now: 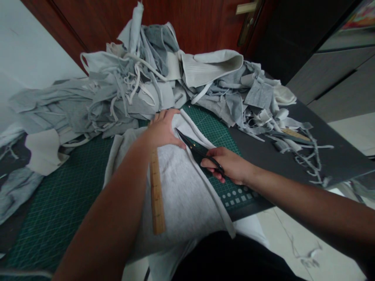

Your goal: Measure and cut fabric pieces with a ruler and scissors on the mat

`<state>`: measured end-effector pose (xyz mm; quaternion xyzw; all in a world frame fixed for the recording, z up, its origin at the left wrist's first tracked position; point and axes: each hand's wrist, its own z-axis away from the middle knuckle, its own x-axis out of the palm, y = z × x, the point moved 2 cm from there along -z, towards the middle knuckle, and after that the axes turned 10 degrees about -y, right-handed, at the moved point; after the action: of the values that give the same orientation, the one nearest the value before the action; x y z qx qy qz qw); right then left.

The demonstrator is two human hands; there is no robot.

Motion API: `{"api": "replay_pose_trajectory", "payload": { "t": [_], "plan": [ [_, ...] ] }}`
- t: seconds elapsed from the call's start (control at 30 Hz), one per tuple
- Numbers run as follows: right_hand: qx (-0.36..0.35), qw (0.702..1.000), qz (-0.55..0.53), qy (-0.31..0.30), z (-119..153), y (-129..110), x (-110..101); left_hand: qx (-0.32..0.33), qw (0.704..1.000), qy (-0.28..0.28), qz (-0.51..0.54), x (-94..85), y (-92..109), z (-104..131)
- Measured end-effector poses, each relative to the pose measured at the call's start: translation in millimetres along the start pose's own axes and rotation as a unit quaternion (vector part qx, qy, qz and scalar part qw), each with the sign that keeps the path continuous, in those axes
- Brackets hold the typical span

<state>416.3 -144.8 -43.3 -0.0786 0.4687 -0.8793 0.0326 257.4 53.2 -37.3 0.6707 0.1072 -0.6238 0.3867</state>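
A piece of light grey knit fabric (pixel 187 191) lies over the mat and hangs past the table's near edge. My left hand (pixel 164 128) rests on its far part, thumb spread from the fingers, pressing the cloth down; the fingertips are partly hidden. Black-handled scissors (pixel 195 148) are in my right hand (pixel 224 162), fingers through the handles. Their blades point away and left, into the fabric's opening by my left thumb. A strip of cut edge (pixel 197 130) lies right of the blades. The wooden ruler (pixel 157 195) lies on the fabric, its far end under my left forearm.
Green cutting mats (pixel 67 191) cover part of the dark table (pixel 322 164). Heaped grey and white fabric scraps (pixel 117 86) line the back, spreading right to thin strips. A ribbed cream piece (pixel 211 68) tops the heap. Behind stands a reddish wooden door (pixel 199 23).
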Motion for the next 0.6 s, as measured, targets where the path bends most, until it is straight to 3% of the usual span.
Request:
{"api": "replay_pose_trajectory", "payload": {
  "t": [0.1,0.2,0.33,0.6],
  "plan": [
    [-0.004,1.0,-0.012,0.001,1,-2,1,-0.019,0.999,-0.026,0.008,-7.1,-17,1],
    [-0.003,1.0,-0.014,0.001,2,-4,2,-0.086,0.996,-0.024,-0.019,-7.6,-30,2],
    [-0.007,1.0,-0.01,0.005,-1,-7,3,-0.138,0.989,-0.018,-0.049,-3.3,-31,4],
    [-0.022,1.0,0.009,0.005,-14,-11,7,-0.148,0.987,0.001,-0.056,-0.1,-33,8]
  ]
}}
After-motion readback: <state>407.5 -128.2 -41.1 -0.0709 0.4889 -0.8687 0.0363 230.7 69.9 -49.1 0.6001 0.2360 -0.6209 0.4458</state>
